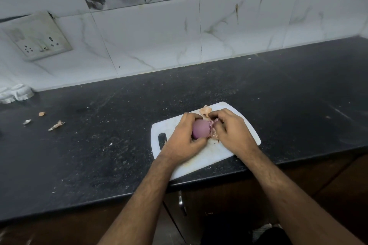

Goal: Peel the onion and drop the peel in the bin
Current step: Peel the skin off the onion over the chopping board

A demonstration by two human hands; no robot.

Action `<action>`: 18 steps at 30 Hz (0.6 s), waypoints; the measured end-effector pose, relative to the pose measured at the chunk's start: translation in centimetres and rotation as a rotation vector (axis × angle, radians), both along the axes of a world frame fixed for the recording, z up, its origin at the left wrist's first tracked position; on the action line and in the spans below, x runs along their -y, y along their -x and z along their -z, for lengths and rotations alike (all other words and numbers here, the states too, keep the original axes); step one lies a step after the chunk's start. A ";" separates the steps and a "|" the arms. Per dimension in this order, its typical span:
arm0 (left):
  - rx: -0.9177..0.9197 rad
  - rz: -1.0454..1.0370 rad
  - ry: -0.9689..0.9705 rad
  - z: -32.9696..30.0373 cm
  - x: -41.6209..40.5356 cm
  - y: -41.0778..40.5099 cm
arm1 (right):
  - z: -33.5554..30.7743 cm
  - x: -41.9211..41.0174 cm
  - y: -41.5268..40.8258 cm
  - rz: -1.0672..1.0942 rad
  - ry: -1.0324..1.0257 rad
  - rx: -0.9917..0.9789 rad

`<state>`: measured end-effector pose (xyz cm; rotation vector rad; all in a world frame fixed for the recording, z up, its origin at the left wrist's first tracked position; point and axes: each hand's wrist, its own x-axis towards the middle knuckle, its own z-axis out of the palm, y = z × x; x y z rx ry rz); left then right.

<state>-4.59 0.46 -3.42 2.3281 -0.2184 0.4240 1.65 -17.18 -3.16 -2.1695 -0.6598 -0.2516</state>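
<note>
A purple onion (200, 128) sits in my left hand (184, 137), whose fingers curl round it just above a white cutting board (201, 162). My right hand (231, 129) pinches the pale loose peel (212, 131) hanging off the onion's right side. A separate scrap of peel (205, 110) lies on the board's far edge, behind my hands. No bin is in view.
The board lies on a dark speckled counter (99, 145) near its front edge. Peel scraps (56, 125) lie on the counter at the left. A white object (17, 93) stands at the far left by the tiled wall. A socket plate (37, 36) is on the wall.
</note>
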 end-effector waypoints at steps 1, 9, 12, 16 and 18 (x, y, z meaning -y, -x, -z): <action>-0.008 -0.001 0.019 0.1 0.0 0.0 | -0.1 0.1 0.1 -0.025 -0.030 -0.003; -0.025 0.045 0.099 0.1 -0.1 -0.1 | 0.2 -0.2 -0.3 -0.116 0.068 -0.051; 0.024 0.059 0.038 0.2 -0.3 -0.2 | 0.4 -0.4 -0.2 -0.127 0.181 -0.009; 0.042 0.042 0.014 0.6 -0.5 -0.5 | 0.7 -0.6 -0.2 -0.105 0.279 -0.009; 0.030 0.037 0.031 0.7 -0.6 -0.5 | 0.6 -0.7 -0.1 -0.082 0.282 -0.021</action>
